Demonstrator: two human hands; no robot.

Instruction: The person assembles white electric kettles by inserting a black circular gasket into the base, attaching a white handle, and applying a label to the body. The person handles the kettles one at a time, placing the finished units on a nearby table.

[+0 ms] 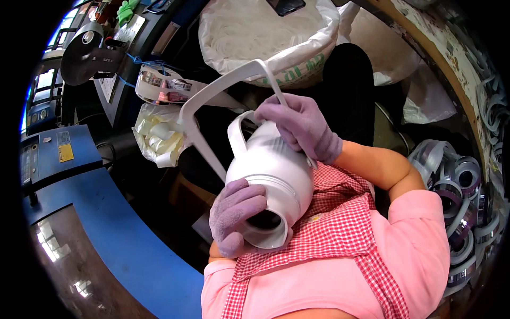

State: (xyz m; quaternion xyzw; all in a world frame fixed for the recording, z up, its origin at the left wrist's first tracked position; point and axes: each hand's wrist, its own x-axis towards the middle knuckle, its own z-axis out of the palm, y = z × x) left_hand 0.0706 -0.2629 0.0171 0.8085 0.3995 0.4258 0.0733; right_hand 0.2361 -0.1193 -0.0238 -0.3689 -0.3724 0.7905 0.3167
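A white plastic jug body (265, 154) lies tilted across my lap, its round dark mouth toward me and a fixed side handle (236, 135) on its upper left. My left hand (239, 215) is closed around the neck by the mouth, fingers over the near rim. A large angular white carrying handle (220, 85) arches over the jug. One of its legs comes down at the jug's left side, the other under my right hand (305, 125). That hand is closed on this leg and presses against the jug's far right shoulder. Both hands wear purple gloves.
A white sack (289, 64) of pale rings stands ahead, with a dark phone (286, 5) on top. Left are a label roll (159, 87), a plastic bag (156, 133) of pale parts and a blue machine (122, 223). Silvery banded rings (459, 212) are piled at right.
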